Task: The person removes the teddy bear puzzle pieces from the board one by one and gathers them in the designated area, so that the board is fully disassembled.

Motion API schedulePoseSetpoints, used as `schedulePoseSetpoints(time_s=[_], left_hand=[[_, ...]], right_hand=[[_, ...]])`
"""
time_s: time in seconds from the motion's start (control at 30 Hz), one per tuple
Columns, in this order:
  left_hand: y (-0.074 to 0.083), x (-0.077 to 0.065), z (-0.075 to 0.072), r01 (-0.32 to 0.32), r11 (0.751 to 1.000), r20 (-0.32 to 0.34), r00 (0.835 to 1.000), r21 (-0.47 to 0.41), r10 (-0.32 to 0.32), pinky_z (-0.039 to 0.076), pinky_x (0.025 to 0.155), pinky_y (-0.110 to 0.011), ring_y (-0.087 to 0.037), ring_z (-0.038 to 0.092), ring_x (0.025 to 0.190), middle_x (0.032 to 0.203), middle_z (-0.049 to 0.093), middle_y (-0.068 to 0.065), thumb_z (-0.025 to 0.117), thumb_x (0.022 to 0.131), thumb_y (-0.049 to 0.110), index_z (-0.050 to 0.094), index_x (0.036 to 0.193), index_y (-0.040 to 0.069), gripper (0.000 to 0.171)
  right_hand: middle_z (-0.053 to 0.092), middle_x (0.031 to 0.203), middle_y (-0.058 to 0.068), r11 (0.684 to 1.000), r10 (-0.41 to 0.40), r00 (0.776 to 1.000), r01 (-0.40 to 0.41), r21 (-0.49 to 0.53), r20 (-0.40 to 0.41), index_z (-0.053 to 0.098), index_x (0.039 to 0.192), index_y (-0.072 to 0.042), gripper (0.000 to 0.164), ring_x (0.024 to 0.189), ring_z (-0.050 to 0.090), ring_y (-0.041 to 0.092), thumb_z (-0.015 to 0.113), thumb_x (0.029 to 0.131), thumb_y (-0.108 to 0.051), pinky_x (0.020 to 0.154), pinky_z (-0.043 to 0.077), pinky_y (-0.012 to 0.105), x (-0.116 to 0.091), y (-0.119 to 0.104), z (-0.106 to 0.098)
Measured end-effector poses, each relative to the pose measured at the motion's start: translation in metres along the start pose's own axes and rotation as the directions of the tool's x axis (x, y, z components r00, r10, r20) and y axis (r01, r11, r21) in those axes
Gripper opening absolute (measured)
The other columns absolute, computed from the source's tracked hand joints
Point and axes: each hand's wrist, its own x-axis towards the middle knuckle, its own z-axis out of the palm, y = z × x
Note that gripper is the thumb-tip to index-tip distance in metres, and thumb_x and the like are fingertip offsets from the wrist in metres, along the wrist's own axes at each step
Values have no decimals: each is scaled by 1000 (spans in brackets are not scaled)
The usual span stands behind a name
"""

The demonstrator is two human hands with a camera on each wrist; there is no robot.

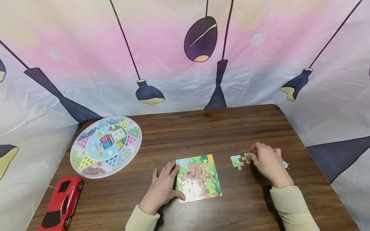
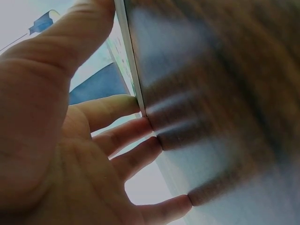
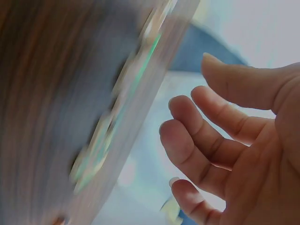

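Bear jigsaw (image 1: 199,176) on bench (image 1: 173,131), loose pcs (image 1: 235,160) to its R.
L hand (image 1: 163,189): fingers spread at jigsaw's L edge, thumb on near L corner. R hand (image 1: 268,162): fingers loosely bent, thumb apart, nothing gripped, just by loose pcs.

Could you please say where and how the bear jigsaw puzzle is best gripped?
I'd pinch the bear jigsaw puzzle by its right edge, coming from the right: it lies flat and thin, and the left grip rests against the opposite side.
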Motion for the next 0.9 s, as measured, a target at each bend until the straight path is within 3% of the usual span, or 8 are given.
schedulePoseSetpoints(time_s=[0.23, 0.43, 0.6, 0.9], left_hand=[[-1, 1, 1, -5, 1000, 5, 1000, 4, 5, 23, 99, -74, -37, 36, 137, 152, 35, -18, 83, 55, 54, 47, 144, 3, 109], [-1, 1, 1, -4, 1000, -6, 1000, 7, 5, 24, 99, -74, -37, 36, 137, 152, 35, -18, 82, 55, 55, 47, 144, 2, 109], [-2, 1, 1, -6, 1000, -4, 1000, 12, 6, 24, 99, -74, -37, 36, 137, 152, 34, -18, 82, 55, 55, 46, 144, 3, 109], [-1, 1, 1, -6, 1000, -2, 1000, 13, 6, 23, 99, -74, -37, 36, 137, 153, 34, -18, 81, 55, 56, 46, 144, 3, 110]], right_hand=[[62, 82, -2, 988, -151, 989, 151, -33, -5, 65, 96, -11, 18, 78, 57, 22, 74, 87, -24, 78, 37, 49, -7, -50, 23], [60, 86, -5, 965, -262, 964, 262, -5, 48, 64, 97, -14, 19, 81, 54, 16, 74, 87, -26, 72, 38, 37, -8, -82, 38], [53, 84, -5, 952, -307, 944, 304, 45, 116, 64, 99, -12, 20, 77, 49, 14, 73, 88, -27, 66, 42, 33, -9, -98, 48], [52, 90, -4, 936, -351, 925, 346, 61, 142, 67, 110, -12, 29, 69, 43, 9, 71, 89, -31, 61, 40, 28, -12, -115, 62]])
